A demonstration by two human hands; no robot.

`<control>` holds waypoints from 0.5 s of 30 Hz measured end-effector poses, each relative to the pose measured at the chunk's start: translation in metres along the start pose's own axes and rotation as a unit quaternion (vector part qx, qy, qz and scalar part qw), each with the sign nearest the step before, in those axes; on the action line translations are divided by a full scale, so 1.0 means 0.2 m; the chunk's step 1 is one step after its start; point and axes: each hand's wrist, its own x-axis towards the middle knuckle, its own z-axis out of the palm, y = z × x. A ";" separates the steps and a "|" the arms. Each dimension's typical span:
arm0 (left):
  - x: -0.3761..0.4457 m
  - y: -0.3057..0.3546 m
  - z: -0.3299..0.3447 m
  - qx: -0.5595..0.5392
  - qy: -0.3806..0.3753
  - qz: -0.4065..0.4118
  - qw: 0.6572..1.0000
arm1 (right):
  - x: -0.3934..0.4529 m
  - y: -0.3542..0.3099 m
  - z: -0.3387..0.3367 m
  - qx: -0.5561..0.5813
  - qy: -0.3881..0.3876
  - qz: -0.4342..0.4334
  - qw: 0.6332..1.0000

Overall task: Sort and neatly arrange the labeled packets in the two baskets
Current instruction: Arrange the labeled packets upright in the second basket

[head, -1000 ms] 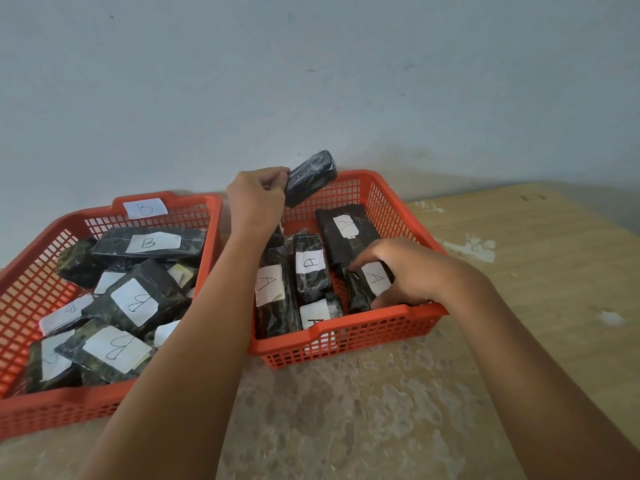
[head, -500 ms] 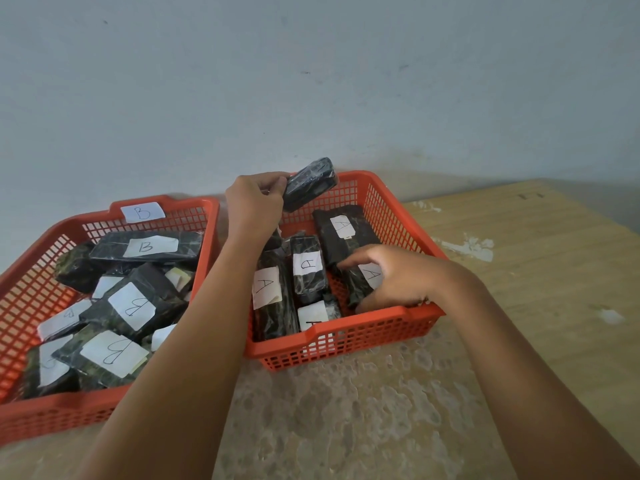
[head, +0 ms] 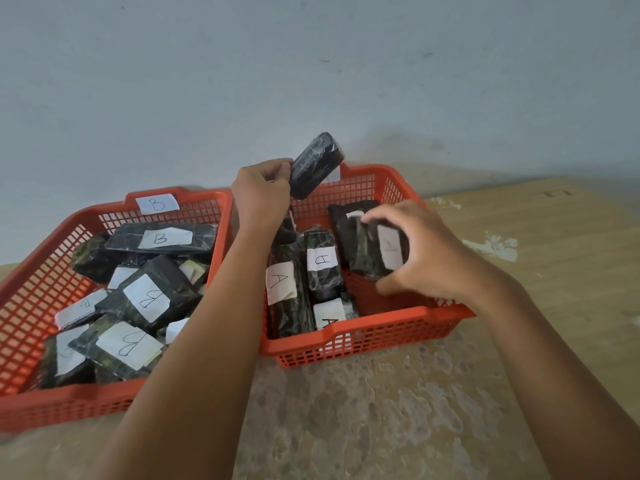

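The left hand [head: 261,192], at upper centre of the frame, pinched a dark packet [head: 317,165] above the right basket [head: 360,336]. The right hand [head: 426,251], at centre right, gripped a second labeled packet [head: 377,251] lifted over that basket's right side. Packets marked A lay in it; packets marked B filled the left basket [head: 45,408] at lower left. Both baskets stood on the worktop [head: 381,410].

Plain pale grey-blue wall [head: 311,81] fills the upper half of the frame, a few small dark specks on it. Desk [head: 554,271] across the lower half: light wood-grain top at right, finish worn and mottled lower centre, white chipped patches at right. Soft, even light.
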 end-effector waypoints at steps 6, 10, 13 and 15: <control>-0.01 0.00 0.00 0.031 -0.001 0.026 0.999 | 0.21 -0.02 -0.01 -0.134 0.046 -0.036 0.989; -0.01 -0.01 0.01 0.046 -0.003 0.032 0.998 | 0.34 -0.01 0.09 -0.143 -0.005 -0.027 0.989; -0.01 0.00 0.02 0.079 -0.012 0.058 0.995 | 0.38 0.04 0.14 -0.138 -0.033 -0.017 0.990; -0.02 0.00 0.02 0.100 -0.032 0.070 0.992 | 0.36 0.06 0.13 -0.093 -0.023 -0.007 0.995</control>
